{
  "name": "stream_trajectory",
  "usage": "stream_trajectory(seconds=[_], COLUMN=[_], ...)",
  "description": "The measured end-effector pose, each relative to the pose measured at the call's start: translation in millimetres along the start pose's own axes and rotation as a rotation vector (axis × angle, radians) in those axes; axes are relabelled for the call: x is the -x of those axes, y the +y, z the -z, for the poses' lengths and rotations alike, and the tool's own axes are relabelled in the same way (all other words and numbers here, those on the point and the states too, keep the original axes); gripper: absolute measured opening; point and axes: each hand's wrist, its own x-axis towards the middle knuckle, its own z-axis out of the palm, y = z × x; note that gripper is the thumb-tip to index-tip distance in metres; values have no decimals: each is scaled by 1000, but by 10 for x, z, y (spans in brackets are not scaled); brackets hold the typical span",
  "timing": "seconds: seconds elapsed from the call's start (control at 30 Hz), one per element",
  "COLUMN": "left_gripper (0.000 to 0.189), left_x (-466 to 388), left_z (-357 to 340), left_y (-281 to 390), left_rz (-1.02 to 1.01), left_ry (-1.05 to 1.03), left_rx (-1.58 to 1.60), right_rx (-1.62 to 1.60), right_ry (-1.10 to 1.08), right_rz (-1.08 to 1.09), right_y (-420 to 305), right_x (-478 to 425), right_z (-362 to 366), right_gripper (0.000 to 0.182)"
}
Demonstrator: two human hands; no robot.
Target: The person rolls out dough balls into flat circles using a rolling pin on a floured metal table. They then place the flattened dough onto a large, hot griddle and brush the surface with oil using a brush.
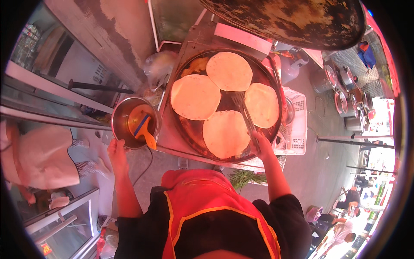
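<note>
My left hand grips the near-left rim of a stainless steel pot. Yellowish liquid, likely oil, lies in the pot, and an orange-handled brush with a blue band leans in it. In my right hand is a metal slotted turner. Its tines reach the middle of a large round griddle, between the flatbreads. Around it lie a far flatbread, a left flatbread, a right flatbread and a near flatbread, all pale.
A scorched round lid overhangs the far side. White plastic crates stand right of the griddle, with a gas cylinder behind. Green stalks lie below the near edge. Another person in an apron is at the left.
</note>
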Motion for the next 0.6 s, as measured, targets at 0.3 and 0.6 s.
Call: stream_trajectory(seconds=[0.3,0.6], left_gripper=[9,10], left_x=[5,302], left_z=[-241,-843], left_y=[24,273], left_rz=[22,6], left_ry=[-45,7], left_rx=[9,-58], right_rx=[-152,129], right_ry=[70,210], right_rz=[29,208], right_y=[-327,-266], right_x=[-755,780], right_z=[-60,995], right_gripper=[28,27])
